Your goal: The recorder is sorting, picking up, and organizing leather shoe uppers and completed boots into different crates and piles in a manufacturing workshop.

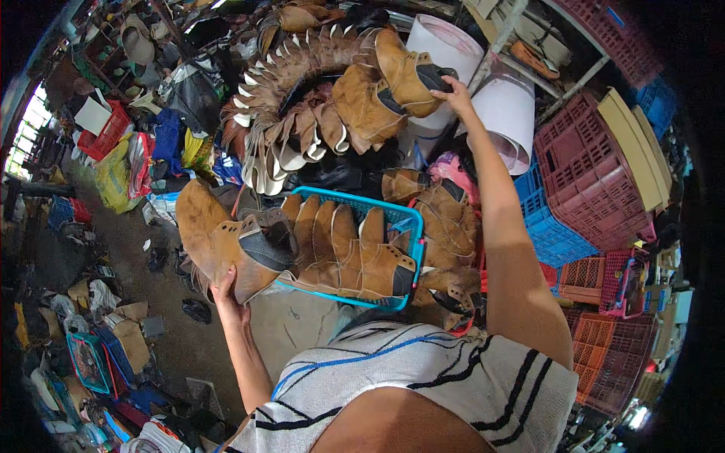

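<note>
Well, from my remote seat both grips look occupied, each with fingers drawn in on brown leather. I have the left grip (230,294) folded on the lower edge of a tan shoe upper (208,238), thumb against its face, the other fingers partly hidden — the piece rises above that grip, its rounded end up to the left, its dark padded collar off to the right. My right grip (455,98), at the end of an outstretched arm (513,234), pinches the dark collar of a second upper (404,72), so that piece extends leftward from my fingertips. It overlaps another brown upper (366,98); whether it is lifted clear of that one, I cannot tell. Left of these curves a row of uppers with pale tongues (279,72). Nearer me sits a turquoise basket (420,226) — tan uppers (347,249) packed side by side in it, the left-held piece overlapping its left end in my view. White rolls (506,113) stand near my right forearm.
</note>
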Demonstrator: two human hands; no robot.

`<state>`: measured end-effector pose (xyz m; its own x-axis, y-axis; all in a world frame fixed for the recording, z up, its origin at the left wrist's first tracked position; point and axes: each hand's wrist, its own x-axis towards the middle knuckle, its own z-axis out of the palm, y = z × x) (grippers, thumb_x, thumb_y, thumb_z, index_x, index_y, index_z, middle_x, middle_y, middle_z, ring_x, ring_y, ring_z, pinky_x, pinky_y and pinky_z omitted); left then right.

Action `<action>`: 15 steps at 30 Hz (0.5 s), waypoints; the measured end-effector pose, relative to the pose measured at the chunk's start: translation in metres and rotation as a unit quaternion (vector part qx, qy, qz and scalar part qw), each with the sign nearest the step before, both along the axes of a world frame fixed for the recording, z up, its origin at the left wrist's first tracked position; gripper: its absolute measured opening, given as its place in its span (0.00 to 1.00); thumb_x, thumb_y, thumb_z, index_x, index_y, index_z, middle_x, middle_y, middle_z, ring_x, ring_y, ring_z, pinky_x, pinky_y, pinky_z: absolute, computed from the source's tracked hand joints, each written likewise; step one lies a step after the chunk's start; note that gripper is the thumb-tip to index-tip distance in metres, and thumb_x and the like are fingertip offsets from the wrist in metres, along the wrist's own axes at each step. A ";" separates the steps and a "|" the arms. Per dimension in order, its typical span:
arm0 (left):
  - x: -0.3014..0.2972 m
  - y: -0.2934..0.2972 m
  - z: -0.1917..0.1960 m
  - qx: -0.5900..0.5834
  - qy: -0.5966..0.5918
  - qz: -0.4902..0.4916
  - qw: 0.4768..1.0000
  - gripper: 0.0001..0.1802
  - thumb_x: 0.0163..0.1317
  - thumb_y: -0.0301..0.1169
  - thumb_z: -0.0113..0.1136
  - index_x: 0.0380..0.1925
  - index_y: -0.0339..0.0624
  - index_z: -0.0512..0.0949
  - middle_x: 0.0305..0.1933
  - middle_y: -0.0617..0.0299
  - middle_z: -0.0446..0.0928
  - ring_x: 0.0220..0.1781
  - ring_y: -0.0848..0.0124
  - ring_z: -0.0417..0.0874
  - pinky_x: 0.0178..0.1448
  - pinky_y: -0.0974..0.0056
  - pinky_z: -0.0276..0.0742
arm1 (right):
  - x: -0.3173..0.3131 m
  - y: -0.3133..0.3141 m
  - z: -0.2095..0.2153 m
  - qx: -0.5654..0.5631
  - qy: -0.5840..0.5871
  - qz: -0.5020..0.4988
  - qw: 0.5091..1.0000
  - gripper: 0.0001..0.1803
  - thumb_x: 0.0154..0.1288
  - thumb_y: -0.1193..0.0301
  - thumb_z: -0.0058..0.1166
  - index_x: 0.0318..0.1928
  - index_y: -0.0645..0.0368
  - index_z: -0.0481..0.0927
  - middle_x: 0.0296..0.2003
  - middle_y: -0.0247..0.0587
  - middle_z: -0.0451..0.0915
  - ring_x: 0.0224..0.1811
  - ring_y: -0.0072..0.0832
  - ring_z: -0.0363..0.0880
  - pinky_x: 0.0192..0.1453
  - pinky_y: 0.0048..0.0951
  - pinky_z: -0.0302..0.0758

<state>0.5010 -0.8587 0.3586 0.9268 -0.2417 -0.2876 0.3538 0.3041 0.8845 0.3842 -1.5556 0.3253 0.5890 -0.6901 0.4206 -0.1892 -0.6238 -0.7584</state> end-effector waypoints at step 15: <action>0.074 -0.031 -0.013 -0.023 0.034 -0.067 0.997 0.25 0.56 0.31 0.62 0.54 0.37 0.70 0.52 0.58 0.75 0.53 0.63 0.76 0.58 0.57 0.71 | -0.003 -0.022 0.043 0.228 0.124 0.061 0.964 0.25 0.52 0.77 0.64 0.53 0.61 0.76 0.41 0.29 0.80 0.42 0.20 0.77 0.46 0.19 0.72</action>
<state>0.5755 -0.8900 0.3457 0.8640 -0.3758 -0.3352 0.4530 0.2893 0.8433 0.3814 -1.5778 0.3682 0.7204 -0.6896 -0.0741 -0.3458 -0.2644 -0.9003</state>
